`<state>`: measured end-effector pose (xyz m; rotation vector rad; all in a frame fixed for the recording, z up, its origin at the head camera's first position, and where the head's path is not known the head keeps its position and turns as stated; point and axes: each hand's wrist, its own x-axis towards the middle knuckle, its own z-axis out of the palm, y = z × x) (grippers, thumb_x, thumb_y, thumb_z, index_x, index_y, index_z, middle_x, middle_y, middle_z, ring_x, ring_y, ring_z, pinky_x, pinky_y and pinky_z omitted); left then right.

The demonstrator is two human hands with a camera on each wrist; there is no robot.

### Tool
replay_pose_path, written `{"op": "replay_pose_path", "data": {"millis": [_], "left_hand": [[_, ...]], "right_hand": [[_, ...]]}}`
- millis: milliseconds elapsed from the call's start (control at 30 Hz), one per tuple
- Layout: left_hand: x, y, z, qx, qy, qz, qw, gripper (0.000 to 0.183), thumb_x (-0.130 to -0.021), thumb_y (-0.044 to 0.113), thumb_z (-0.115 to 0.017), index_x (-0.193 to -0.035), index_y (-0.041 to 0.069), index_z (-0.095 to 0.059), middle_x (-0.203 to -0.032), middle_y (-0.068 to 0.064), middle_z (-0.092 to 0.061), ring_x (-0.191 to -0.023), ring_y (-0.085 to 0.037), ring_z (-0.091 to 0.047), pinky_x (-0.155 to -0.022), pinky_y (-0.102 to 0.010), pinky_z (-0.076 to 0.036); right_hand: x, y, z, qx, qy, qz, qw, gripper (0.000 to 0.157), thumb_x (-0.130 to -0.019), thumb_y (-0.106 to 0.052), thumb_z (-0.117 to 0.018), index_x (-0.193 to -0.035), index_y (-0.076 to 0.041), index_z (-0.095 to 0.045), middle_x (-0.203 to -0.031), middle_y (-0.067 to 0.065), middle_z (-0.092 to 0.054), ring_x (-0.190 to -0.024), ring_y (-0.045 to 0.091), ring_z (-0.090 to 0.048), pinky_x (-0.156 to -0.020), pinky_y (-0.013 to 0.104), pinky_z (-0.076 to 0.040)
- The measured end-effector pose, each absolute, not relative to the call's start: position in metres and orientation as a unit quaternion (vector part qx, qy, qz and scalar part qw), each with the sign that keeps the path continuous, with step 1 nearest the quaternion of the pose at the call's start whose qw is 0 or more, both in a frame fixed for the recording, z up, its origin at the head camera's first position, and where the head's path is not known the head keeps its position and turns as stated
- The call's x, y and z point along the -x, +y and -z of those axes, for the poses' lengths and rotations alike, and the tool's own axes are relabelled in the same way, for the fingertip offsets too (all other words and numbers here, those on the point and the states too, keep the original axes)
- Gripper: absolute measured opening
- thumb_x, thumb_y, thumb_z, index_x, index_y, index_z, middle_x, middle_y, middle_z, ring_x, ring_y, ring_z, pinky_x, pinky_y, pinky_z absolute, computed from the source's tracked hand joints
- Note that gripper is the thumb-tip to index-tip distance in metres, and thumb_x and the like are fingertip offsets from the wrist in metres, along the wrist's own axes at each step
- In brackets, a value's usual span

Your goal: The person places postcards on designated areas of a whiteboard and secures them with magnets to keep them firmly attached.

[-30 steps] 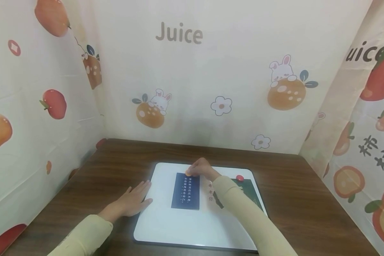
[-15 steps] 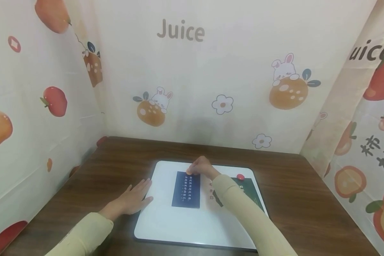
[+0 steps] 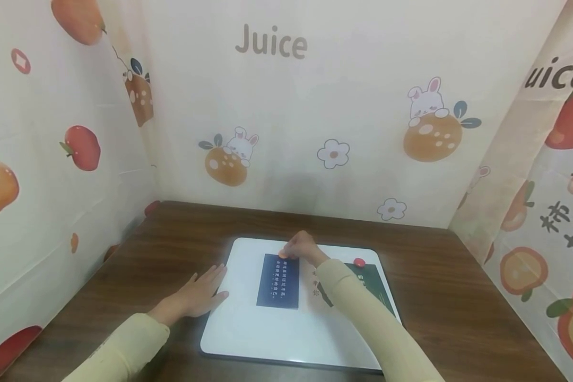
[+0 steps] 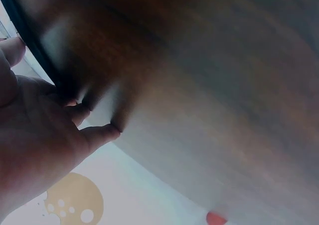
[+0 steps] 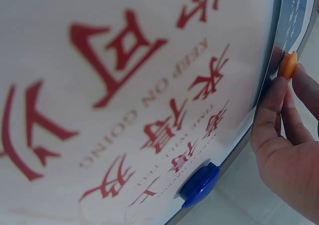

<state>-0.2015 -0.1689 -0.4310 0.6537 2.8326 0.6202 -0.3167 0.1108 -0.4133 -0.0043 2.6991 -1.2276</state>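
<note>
With its thumb and fingers my right hand (image 3: 302, 248) pinches an orange round magnet (image 5: 288, 65) at the top edge of a dark blue card (image 3: 277, 284) with white writing. That card lies on a white magnetic whiteboard (image 3: 253, 334). In the head view the magnet is partly covered by the fingers. My left hand (image 3: 198, 294) rests at the board's left edge, fingers straight and spread. The left wrist view shows its fingertips on the brown tabletop (image 4: 94, 41) beside the board's dark rim.
A white card (image 5: 114, 115) with red characters and a blue magnet (image 5: 199, 185) lies beside the blue card, mostly behind my right sleeve in the head view. Further right are a green card (image 3: 374, 281) and a red magnet (image 3: 359, 262). Fruit-print curtains (image 3: 286, 106) surround the table.
The head view has tilted slightly, so the board and both hands appear a little higher. The right hand keeps its pinch on the magnet and the left hand keeps its place.
</note>
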Motion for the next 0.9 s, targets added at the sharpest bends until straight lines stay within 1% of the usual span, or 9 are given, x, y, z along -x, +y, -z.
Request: {"op": "replay_pose_path", "data": {"millis": [200, 433, 600, 633, 767, 900], "left_hand": [[0.204, -0.168, 0.432, -0.226, 0.951, -0.195, 0.086, 0.069, -0.099, 0.038, -0.046, -0.148, -0.005, -0.023, -0.154, -0.023, -0.018, -0.141, -0.042, -0.012, -0.107, -0.066, -0.009], [0.204, -0.166, 0.430, -0.223, 0.950, -0.200, 0.092, 0.068, -0.099, 0.036, -0.048, -0.148, -0.004, -0.024, -0.155, -0.022, -0.019, -0.142, -0.041, -0.013, -0.107, -0.066, -0.009], [0.208, -0.167, 0.436, -0.230, 0.948, -0.198, 0.091, 0.070, -0.100, 0.040, -0.045, -0.148, -0.004, -0.022, -0.155, -0.023, -0.017, -0.142, -0.041, -0.011, -0.107, -0.066, -0.008], [0.209, -0.168, 0.437, -0.233, 0.948, -0.200, 0.088, 0.070, -0.100, 0.040, -0.044, -0.148, -0.005, -0.022, -0.154, -0.024, -0.018, -0.142, -0.042, -0.011, -0.106, -0.067, -0.008], [0.212, -0.168, 0.438, -0.229, 0.952, -0.187, 0.084, 0.070, -0.100, 0.042, -0.043, -0.149, -0.003, -0.022, -0.155, -0.021, -0.017, -0.143, -0.039, -0.009, -0.108, -0.065, -0.009], [0.212, -0.166, 0.434, -0.227, 0.952, -0.184, 0.087, 0.067, -0.099, 0.036, -0.047, -0.147, -0.005, -0.025, -0.154, -0.022, -0.020, -0.142, -0.041, -0.010, -0.108, -0.065, -0.012]], "right_hand": [[0.316, 0.112, 0.415, -0.006, 0.911, 0.406, 0.078, 0.024, -0.076, -0.020, -0.082, -0.090, -0.003, -0.071, -0.081, 0.007, -0.068, -0.076, 0.021, -0.066, -0.079, 0.039, -0.054], [0.317, 0.112, 0.417, -0.015, 0.914, 0.399, 0.076, 0.021, -0.075, -0.019, -0.082, -0.087, -0.004, -0.072, -0.078, 0.006, -0.067, -0.075, 0.021, -0.065, -0.077, 0.039, -0.054], [0.315, 0.113, 0.415, -0.021, 0.912, 0.401, 0.078, 0.021, -0.077, -0.020, -0.081, -0.088, -0.005, -0.072, -0.079, 0.005, -0.067, -0.076, 0.021, -0.065, -0.079, 0.039, -0.054], [0.315, 0.114, 0.415, -0.020, 0.913, 0.400, 0.077, 0.022, -0.077, -0.021, -0.081, -0.089, -0.005, -0.072, -0.080, 0.005, -0.068, -0.078, 0.022, -0.064, -0.080, 0.040, -0.053], [0.313, 0.124, 0.412, -0.019, 0.913, 0.402, 0.066, 0.027, -0.079, -0.024, -0.078, -0.097, -0.005, -0.072, -0.092, 0.007, -0.067, -0.088, 0.024, -0.063, -0.083, 0.044, -0.052], [0.311, 0.143, 0.406, -0.038, 0.904, 0.421, 0.058, 0.024, -0.083, -0.021, -0.074, -0.101, -0.007, -0.071, -0.100, 0.009, -0.066, -0.090, 0.024, -0.064, -0.083, 0.043, -0.052]]}}
